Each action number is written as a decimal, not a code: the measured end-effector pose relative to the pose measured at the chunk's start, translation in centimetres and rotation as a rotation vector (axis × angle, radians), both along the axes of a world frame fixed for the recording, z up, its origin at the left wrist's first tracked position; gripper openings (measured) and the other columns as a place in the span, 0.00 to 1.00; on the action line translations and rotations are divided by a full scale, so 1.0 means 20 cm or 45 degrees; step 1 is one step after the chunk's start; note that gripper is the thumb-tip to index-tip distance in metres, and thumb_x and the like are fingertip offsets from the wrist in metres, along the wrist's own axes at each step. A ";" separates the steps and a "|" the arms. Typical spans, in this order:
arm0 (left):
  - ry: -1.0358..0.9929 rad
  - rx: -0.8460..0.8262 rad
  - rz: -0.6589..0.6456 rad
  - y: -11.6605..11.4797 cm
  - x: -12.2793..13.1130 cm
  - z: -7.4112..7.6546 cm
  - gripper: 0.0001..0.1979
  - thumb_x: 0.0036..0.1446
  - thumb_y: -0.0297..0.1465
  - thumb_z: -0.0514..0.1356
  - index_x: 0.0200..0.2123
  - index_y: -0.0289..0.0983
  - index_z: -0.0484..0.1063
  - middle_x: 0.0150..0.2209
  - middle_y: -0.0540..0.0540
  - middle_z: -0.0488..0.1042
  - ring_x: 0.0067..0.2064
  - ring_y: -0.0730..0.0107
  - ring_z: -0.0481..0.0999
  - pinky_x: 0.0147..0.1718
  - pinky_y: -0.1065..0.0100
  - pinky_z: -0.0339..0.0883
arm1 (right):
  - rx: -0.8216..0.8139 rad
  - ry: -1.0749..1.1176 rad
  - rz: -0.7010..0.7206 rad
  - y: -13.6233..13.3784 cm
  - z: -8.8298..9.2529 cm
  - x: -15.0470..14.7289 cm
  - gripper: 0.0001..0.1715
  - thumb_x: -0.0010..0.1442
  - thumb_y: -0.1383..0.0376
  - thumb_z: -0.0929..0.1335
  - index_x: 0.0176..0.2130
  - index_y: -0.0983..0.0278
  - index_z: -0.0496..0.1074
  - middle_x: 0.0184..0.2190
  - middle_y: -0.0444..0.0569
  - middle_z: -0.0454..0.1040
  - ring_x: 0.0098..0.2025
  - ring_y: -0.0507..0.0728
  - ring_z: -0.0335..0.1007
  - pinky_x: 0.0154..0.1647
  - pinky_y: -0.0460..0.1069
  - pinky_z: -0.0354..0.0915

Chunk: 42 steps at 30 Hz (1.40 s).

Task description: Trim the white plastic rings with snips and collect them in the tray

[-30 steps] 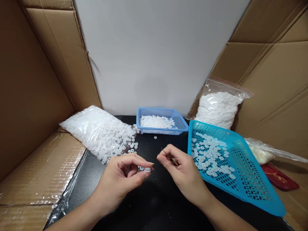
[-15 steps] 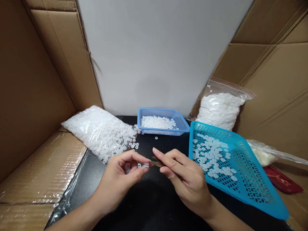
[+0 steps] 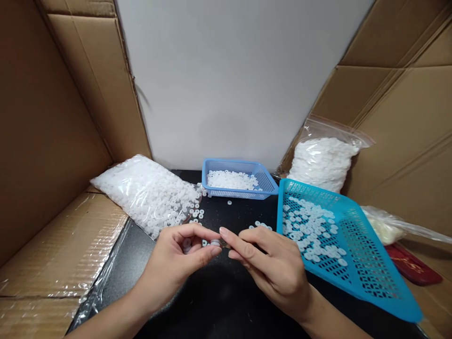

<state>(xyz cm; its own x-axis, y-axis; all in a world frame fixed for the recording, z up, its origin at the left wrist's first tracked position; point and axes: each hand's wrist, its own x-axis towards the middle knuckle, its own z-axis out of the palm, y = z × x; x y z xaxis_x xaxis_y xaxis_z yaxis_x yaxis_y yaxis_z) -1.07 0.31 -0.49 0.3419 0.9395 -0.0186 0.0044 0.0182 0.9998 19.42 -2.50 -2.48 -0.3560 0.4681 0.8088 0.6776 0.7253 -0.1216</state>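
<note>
We see the left hand pinching a small white plastic ring between thumb and index fingertip, just above the black tabletop; more rings sit behind the thumb, inside the curled fingers. Right hand meets it from the side, index finger stretched toward the left fingertips, thumb below, closed on a thin brownish metal tool. We only get a sliver of the tool next to the pinched ring; whether it touches the ring we can't tell. A group of loose rings lies just beyond the right knuckles. On the left, a clear plastic bag full of rings lies on its side, with several spilled rings at its mouth. At the back we have a small periwinkle mesh basket holding a heap of rings, with a single ring in front of it. On the right, a larger turquoise basket, rings spread mostly over its left part. Behind that, a zip bag of white pieces, a bag with pale yellow contents, and a red item.
</note>
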 end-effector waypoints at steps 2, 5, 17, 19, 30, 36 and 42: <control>-0.005 -0.011 -0.005 0.00 0.00 0.00 0.08 0.51 0.36 0.73 0.32 0.38 0.86 0.24 0.49 0.70 0.28 0.72 0.61 0.27 0.69 0.54 | 0.005 -0.017 -0.006 0.00 0.00 0.00 0.24 0.72 0.70 0.67 0.64 0.61 0.72 0.29 0.47 0.78 0.28 0.52 0.70 0.28 0.47 0.64; -0.022 -0.028 -0.029 0.00 0.00 -0.01 0.09 0.51 0.37 0.73 0.32 0.38 0.86 0.25 0.48 0.73 0.29 0.71 0.63 0.28 0.69 0.56 | 0.020 -0.033 -0.010 0.00 0.01 0.00 0.26 0.71 0.71 0.67 0.66 0.60 0.70 0.28 0.46 0.78 0.27 0.52 0.70 0.28 0.47 0.64; -0.063 -0.083 -0.063 0.00 0.01 -0.01 0.09 0.49 0.37 0.74 0.31 0.36 0.86 0.25 0.47 0.75 0.28 0.72 0.65 0.28 0.70 0.59 | 0.089 -0.113 -0.057 -0.01 0.01 0.00 0.26 0.73 0.70 0.65 0.67 0.63 0.67 0.28 0.45 0.78 0.26 0.52 0.69 0.27 0.48 0.62; -0.075 -0.099 -0.061 0.00 0.01 -0.01 0.10 0.48 0.36 0.74 0.30 0.36 0.85 0.25 0.47 0.75 0.28 0.71 0.66 0.28 0.70 0.60 | 0.105 -0.120 -0.058 -0.02 0.00 0.00 0.26 0.73 0.70 0.65 0.68 0.63 0.66 0.28 0.45 0.78 0.26 0.52 0.69 0.27 0.48 0.62; -0.045 0.077 -0.038 0.00 0.02 0.02 0.02 0.50 0.27 0.71 0.29 0.39 0.86 0.32 0.44 0.83 0.33 0.67 0.76 0.32 0.69 0.66 | -0.364 0.521 -0.103 0.05 -0.05 -0.01 0.23 0.74 0.67 0.62 0.63 0.56 0.72 0.27 0.42 0.64 0.25 0.52 0.64 0.25 0.46 0.65; -0.060 0.074 -0.050 -0.01 0.02 0.02 0.02 0.50 0.28 0.72 0.30 0.40 0.85 0.32 0.45 0.83 0.33 0.69 0.76 0.32 0.71 0.66 | -0.696 0.628 -0.095 0.07 -0.06 0.01 0.24 0.73 0.49 0.61 0.49 0.63 0.77 0.22 0.39 0.62 0.20 0.51 0.58 0.18 0.46 0.57; -0.053 0.010 -0.053 0.00 0.01 0.00 0.05 0.53 0.32 0.72 0.35 0.39 0.85 0.25 0.51 0.76 0.26 0.75 0.67 0.26 0.74 0.58 | -0.616 0.656 -0.050 0.05 -0.05 -0.01 0.10 0.72 0.62 0.65 0.48 0.60 0.75 0.34 0.46 0.77 0.36 0.54 0.76 0.36 0.46 0.70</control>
<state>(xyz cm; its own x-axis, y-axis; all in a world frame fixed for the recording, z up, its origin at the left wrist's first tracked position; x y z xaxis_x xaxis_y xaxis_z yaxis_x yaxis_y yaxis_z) -0.90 0.38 -0.57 0.3808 0.9246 0.0042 -0.0369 0.0107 0.9993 19.19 -1.40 -3.55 0.0409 0.8224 0.5675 0.4716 0.4848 -0.7366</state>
